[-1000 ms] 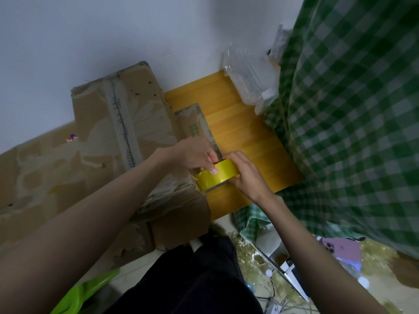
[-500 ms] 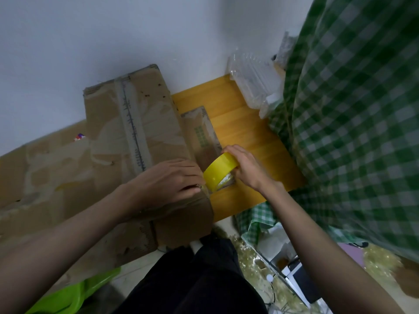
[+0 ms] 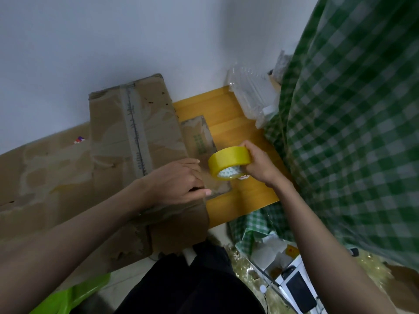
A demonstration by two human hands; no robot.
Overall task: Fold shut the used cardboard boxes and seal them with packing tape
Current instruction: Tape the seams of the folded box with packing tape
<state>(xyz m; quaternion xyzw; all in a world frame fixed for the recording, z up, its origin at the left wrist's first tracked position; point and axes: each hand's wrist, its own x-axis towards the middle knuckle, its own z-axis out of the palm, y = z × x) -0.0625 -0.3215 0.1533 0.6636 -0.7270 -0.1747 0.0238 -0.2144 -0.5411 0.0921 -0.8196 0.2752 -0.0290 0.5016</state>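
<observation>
against the white wall (image 3: 113, 41) stand two worn cardboard boxes: a taller box (image 3: 136, 141) with old tape down its top, and a lower box (image 3: 45, 173) at its left side, cut off by the frame's left edge. one roll of yellow tape (image 3: 229, 162) is gripped by the right hand (image 3: 258, 166), fingers curled over its rim, above the wooden board (image 3: 238, 132) just off the taller box's near right corner. the left hand (image 3: 179, 180) presses flat, fingers straight, on that corner, hiding the flap seam beneath. any pulled strip of tape is hard to make out. green checked cloth (image 3: 351, 132) covers the board's right edge; clear plastic packaging (image 3: 251, 96) lies at its far corner.
</observation>
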